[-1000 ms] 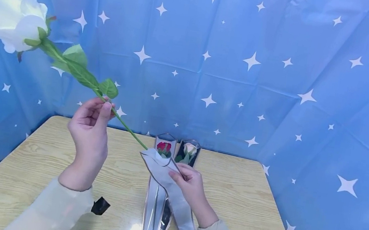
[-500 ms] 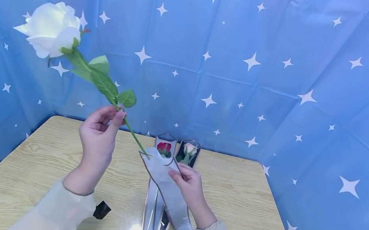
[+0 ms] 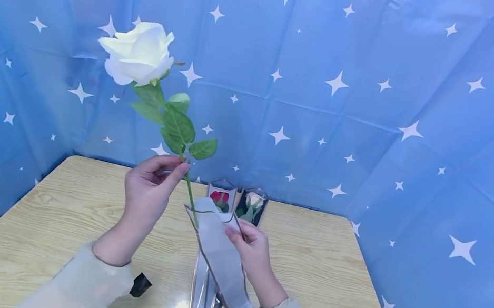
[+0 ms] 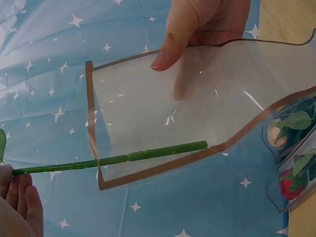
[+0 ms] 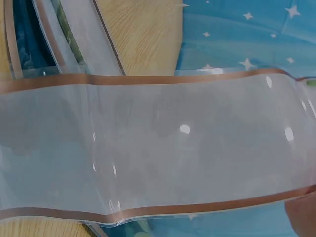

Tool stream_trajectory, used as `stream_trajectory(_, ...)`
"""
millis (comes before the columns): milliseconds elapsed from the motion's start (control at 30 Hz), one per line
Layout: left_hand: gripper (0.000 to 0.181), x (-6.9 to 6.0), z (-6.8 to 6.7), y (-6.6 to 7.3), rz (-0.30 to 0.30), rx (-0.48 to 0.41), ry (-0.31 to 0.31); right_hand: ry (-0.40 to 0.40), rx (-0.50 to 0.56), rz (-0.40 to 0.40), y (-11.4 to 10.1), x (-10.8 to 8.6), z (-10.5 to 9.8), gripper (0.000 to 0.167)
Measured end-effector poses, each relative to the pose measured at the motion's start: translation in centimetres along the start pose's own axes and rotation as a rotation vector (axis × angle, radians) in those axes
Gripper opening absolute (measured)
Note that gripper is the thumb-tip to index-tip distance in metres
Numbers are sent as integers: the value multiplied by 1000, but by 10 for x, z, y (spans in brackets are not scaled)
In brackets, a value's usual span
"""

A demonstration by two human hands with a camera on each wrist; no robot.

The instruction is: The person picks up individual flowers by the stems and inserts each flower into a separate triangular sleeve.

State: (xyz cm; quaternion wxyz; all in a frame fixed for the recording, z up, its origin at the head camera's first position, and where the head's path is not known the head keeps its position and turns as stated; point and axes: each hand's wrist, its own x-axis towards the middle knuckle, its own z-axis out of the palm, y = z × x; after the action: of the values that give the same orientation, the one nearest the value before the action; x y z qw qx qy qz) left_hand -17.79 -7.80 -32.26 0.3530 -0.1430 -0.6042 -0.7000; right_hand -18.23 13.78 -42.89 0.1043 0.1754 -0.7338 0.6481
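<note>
My left hand (image 3: 151, 187) pinches the green stem of a white rose (image 3: 139, 55) just below its leaves; the bloom stands up to the left. The stem's lower end (image 4: 173, 149) lies inside the mouth of a clear-and-white flower sleeve (image 3: 219, 240) with brown edging, close to one side edge. My right hand (image 3: 254, 251) grips the sleeve's right edge near its mouth, thumb on the front. In the right wrist view the sleeve (image 5: 187, 143) fills most of the picture, and only a bit of that hand (image 5: 302, 215) shows.
Behind the held sleeve, a wrapped red rose (image 3: 220, 197) and a wrapped pale pink rose (image 3: 254, 200) lie on the wooden table (image 3: 308, 254). A blue curtain (image 3: 321, 42) with white stars surrounds the table. A black piece (image 3: 141, 285) sticks out by the left cuff.
My left hand has moved right and slightly down, swinging the white rose rightward and more upright. Its stem has slid further into the sleeve. The right hand has stayed nearly still.
</note>
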Motion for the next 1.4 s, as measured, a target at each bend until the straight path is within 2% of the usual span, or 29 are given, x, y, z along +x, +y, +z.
stream_trajectory(67,16,0,1,1,-1,8,0,-1,3,-2,5,0,1,19)
stream_trajectory(400,15,-3,8,0,-19,54,15,-3,-3,37,0,-2,4,18)
stream_trajectory(733,14,-10,15,-2,-102,60,-16,-1,38,64,-5,-1,9,21)
stream_trajectory(933,15,-12,16,-4,-144,93,-93,11,69,105,-8,-1,10,22)
stream_trajectory(1200,18,-15,14,-4,-218,145,-196,8,81,112,-9,0,12,23)
stream_trajectory(1400,18,-15,12,-3,-216,216,-284,4,96,139,-8,-1,11,25)
